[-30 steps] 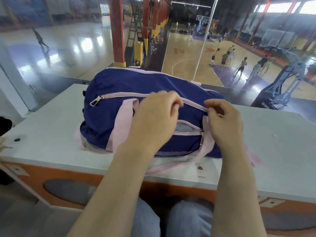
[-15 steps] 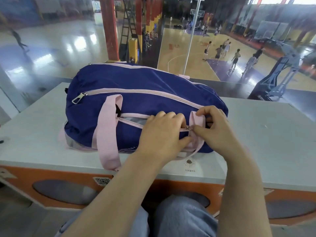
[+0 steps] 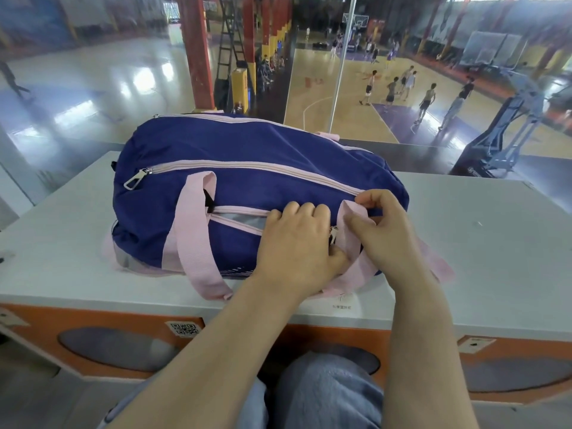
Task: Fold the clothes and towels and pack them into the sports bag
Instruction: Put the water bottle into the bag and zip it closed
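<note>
A dark blue sports bag (image 3: 247, 184) with pink straps and pink zipper tape lies on its side on the grey table (image 3: 483, 243). Its top zipper is shut, with the metal pull (image 3: 136, 180) at the left end. The side pocket zipper (image 3: 238, 219) gapes open, showing grey lining. My left hand (image 3: 297, 243) rests on the pocket's right end, thumb and fingers pinched by the small zipper pull (image 3: 333, 235). My right hand (image 3: 383, 230) grips the pink strap (image 3: 351, 224) and bag fabric beside that pull. No clothes or towels show outside the bag.
The table has an orange front panel (image 3: 278, 335) with a QR sticker (image 3: 185, 329). My knees in blue jeans (image 3: 325, 397) are below it. Behind the table a glass wall overlooks a basketball court with several players and a hoop stand (image 3: 507, 128).
Both hands dropped from the top zipper to the right end of the side pocket zipper. My left hand now pinches near the pocket pull while my right hand holds the strap beside it.
</note>
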The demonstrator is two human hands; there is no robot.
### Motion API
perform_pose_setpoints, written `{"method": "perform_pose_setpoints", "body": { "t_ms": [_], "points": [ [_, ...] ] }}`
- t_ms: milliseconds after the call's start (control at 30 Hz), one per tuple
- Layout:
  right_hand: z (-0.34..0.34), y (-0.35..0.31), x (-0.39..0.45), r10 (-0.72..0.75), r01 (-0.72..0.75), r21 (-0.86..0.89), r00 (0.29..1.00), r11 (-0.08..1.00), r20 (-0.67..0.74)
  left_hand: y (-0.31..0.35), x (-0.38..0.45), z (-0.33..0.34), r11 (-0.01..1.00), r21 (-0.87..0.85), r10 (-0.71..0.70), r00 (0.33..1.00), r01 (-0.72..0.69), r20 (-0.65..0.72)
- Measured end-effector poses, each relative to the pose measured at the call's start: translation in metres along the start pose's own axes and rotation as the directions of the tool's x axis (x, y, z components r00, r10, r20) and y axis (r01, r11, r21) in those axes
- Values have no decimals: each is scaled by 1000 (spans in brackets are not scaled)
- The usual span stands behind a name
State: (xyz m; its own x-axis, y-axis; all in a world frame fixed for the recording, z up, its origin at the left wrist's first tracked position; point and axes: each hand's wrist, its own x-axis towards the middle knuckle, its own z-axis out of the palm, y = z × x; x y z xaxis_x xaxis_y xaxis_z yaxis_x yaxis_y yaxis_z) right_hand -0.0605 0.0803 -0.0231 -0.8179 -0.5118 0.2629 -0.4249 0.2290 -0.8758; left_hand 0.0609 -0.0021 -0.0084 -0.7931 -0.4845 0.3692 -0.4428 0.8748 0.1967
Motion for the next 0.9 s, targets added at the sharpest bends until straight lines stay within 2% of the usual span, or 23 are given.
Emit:
{"method": "perform_pose_setpoints", "body": {
  "t_ms": [167,433,567,733,900],
  "points": [
    [0,0,-3,-2,2,1,999,1000,41,-1,3,0,999,-30,-24,1000,24,19],
    [0,-3,-5,-11,13,-32,998,999,60,-3,5,5,997,-60,-53,994,47,-97],
    [0,-6,-6,-2,8,-76,996,997,85,-6,9,7,997,-61,-61,994,55,-95],
    [1,-11,-8,-2,21,-156,992,988,125,-9,7,4,984,-170,-80,992,63,-98],
    [17,-16,-8,-13,1,-197,998,980,-61,-14,3,-3,979,-185,-114,982,86,-149]
  ]
}}
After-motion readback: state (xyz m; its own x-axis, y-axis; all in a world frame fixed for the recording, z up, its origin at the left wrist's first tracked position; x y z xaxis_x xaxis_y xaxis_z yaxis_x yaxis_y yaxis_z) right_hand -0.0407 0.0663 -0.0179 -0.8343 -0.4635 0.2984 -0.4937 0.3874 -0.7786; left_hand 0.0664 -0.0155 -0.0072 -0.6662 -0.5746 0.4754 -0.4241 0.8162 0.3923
